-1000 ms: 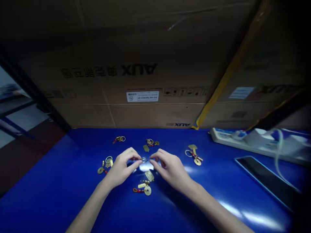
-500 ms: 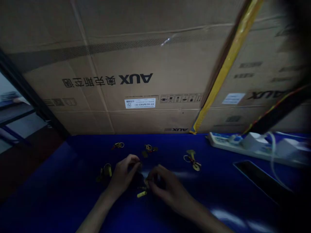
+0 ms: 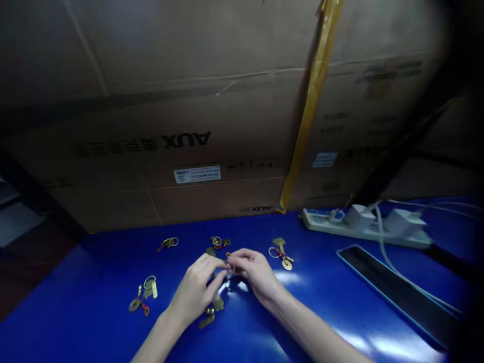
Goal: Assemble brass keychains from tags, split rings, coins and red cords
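Note:
My left hand [image 3: 198, 287] and my right hand [image 3: 259, 275] meet over the blue table, fingertips almost touching. Both are closed in a pinch around a thin key ring [image 3: 232, 270]; a small orange-brown loop [image 3: 228, 255] pokes up at my right fingertips. The fingers partly hide these small parts. Below my left hand, a brass charm [image 3: 217, 302] and a narrow brass piece [image 3: 206, 321] lie close together. Left of that hand is a key ring with a brass tag [image 3: 154, 289], beside a coin charm [image 3: 134, 305] and a red bead piece [image 3: 145, 308].
Farther back lie several brass keychains: one at left [image 3: 173, 242], one in the middle [image 3: 217, 242], one at right [image 3: 286, 264]. A power strip [image 3: 313, 222] with white plugs and a dark phone [image 3: 393, 292] under a cable occupy the right. Large cardboard boxes [image 3: 212, 201] wall the back.
My hands have come together, the right one moving up to my left fingertips. The view has shifted, so the boxes appear lower and farther left, and the table looks brighter.

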`<state>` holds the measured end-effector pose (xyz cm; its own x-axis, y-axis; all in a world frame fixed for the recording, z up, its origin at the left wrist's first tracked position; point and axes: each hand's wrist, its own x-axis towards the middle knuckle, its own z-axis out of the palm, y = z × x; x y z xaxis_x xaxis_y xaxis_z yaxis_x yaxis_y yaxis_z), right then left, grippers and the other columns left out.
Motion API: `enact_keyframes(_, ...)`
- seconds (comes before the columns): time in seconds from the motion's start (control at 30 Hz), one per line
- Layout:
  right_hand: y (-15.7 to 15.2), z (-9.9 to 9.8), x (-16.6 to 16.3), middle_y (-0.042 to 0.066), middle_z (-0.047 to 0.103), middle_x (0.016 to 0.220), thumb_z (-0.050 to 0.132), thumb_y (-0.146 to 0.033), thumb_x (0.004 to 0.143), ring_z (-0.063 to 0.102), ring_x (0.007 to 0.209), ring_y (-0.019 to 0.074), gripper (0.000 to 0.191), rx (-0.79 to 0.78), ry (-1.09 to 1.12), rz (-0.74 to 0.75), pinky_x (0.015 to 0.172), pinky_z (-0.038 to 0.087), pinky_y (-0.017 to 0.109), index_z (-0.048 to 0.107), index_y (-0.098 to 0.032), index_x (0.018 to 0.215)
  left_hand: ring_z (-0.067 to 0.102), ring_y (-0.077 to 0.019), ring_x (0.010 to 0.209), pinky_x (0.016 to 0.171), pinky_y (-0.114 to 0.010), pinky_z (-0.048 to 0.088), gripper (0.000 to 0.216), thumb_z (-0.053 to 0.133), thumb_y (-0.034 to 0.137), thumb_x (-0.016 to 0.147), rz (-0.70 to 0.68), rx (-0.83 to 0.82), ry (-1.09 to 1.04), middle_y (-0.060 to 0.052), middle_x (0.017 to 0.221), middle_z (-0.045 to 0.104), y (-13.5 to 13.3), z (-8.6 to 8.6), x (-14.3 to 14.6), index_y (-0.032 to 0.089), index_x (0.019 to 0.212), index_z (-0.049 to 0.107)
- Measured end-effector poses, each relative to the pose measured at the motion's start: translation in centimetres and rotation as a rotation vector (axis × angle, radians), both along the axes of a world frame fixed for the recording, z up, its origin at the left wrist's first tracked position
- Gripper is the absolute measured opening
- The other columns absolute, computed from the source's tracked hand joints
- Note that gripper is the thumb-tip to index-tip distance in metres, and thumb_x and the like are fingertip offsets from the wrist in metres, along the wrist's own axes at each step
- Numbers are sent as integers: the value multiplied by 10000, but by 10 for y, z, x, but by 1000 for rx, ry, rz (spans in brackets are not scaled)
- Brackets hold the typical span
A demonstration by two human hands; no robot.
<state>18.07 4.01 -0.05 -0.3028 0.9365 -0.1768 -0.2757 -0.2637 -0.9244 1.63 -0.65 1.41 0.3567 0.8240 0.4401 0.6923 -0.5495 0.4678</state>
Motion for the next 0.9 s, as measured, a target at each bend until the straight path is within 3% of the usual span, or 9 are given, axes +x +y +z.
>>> enact_keyframes(0.07,1,0,1,26,681,626,767,-333,596,611,603,154,213,-7,10,-24,626,473,270,674,-154,666,595,-210,994,829,-343,528,167,540,228,912,-39,139,134,-70,1068,662,3,-2,-2,215,1053,629)
enact_keyframes(0.17,2,-1,0,45,687,654,754,-365,610,625,615,167,233,-9,4,-24,639,494,290,682,-155,678,551,-245,1112,922,-425,499,183,548,160,896,8,397,297,-89,1170,631,8,-4,-4,209,1041,649)
enact_keyframes(0.3,5,-1,5,79,705,721,745,-415,624,653,688,218,283,50,-68,-15,704,514,353,697,-149,707,488,-252,1223,1051,-521,376,204,523,119,900,9,575,330,-72,1241,607,14,-5,-7,221,1011,661)
enact_keyframes(0.4,9,2,15,101,705,974,768,-368,622,614,1002,293,212,205,-191,-80,943,430,436,710,-179,699,430,-279,1280,1055,-585,335,151,549,166,897,133,530,241,-75,1274,577,15,-5,-11,232,949,674)
enact_keyframes(0.47,10,4,21,93,612,1233,738,-317,682,436,1259,330,119,481,-414,-169,1077,272,514,717,-209,726,377,-305,1318,1048,-625,313,134,566,183,885,211,477,205,-79,1307,544,15,-6,-14,240,927,681)
enact_keyframes(0.53,8,4,23,71,485,1394,667,-275,766,239,1385,345,68,798,-691,-228,1094,169,607,715,-228,771,336,-321,1344,1052,-651,285,144,566,178,879,236,434,208,-79,1346,508,15,-8,-15,246,924,684)
enact_keyframes(0.6,5,3,22,69,415,1451,607,-246,821,140,1417,357,96,1000,-882,-235,1064,161,676,701,-227,807,313,-328,1357,1057,-664,263,154,556,171,881,241,407,210,-79,1368,487,14,-11,-13,247,914,686)
enact_keyframes(0.7,-1,0,17,83,381,1470,556,-223,860,108,1425,357,114,1111,-1008,-206,1045,201,699,668,-213,843,282,-329,1373,1063,-671,244,154,551,182,886,238,375,200,-74,1395,457,11,-14,-10,253,925,682)
enact_keyframes(0.9,-4,-2,15,112,398,1453,499,-177,883,103,1430,341,129,1156,-1120,-144,1062,205,687,628,-192,877,249,-311,1385,1073,-660,230,176,545,162,884,225,297,185,-63,1409,434,9,-20,-7,263,950,672)
